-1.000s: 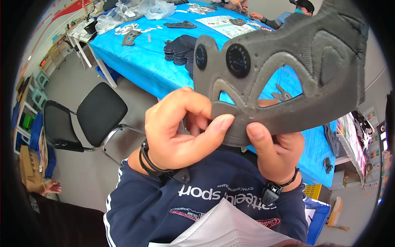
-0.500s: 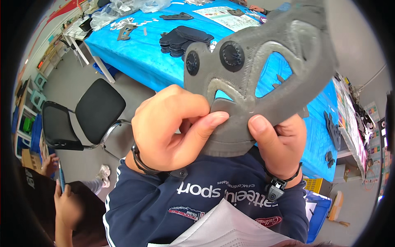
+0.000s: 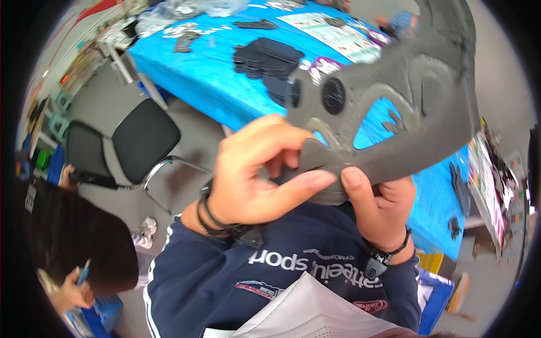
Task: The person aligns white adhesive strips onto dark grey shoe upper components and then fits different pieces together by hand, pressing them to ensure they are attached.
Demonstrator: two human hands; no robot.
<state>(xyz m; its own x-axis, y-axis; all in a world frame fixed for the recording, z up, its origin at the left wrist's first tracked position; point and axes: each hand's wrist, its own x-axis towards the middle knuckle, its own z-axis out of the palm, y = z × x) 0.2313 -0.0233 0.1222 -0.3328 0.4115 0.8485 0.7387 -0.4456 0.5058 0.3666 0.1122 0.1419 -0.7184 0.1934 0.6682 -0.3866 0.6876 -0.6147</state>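
Note:
A dark grey moulded foam-like piece (image 3: pixel 406 152) is raised in front of my chest, tilted up to the right. It has rounded triangular cut-outs and two round black pads near its upper left. My right hand (image 3: pixel 380 208) grips its lower edge, thumb on the near face and fingers partly hidden behind. My left hand (image 3: pixel 251 174) is at its lower left corner. There the left thumb lies along the near face, close to the right thumb, and the bent forefinger reaches a small raised flap. The other left fingers are partly hidden behind the piece.
A blue-covered table (image 3: pixel 191 79) stands ahead, with stacked dark pads (image 3: pixel 267 56), a printed sheet (image 3: pixel 332 36) and plastic bags (image 3: pixel 191 8). A black chair (image 3: pixel 143 141) is at the left. Nearby, a person in black (image 3: pixel 84 236) holds a thin blue tool (image 3: pixel 84 272).
The grey piece has shifted right and slightly down in view. My left thumb and forefinger have spread farther apart. The person at the left has moved up toward the chair.

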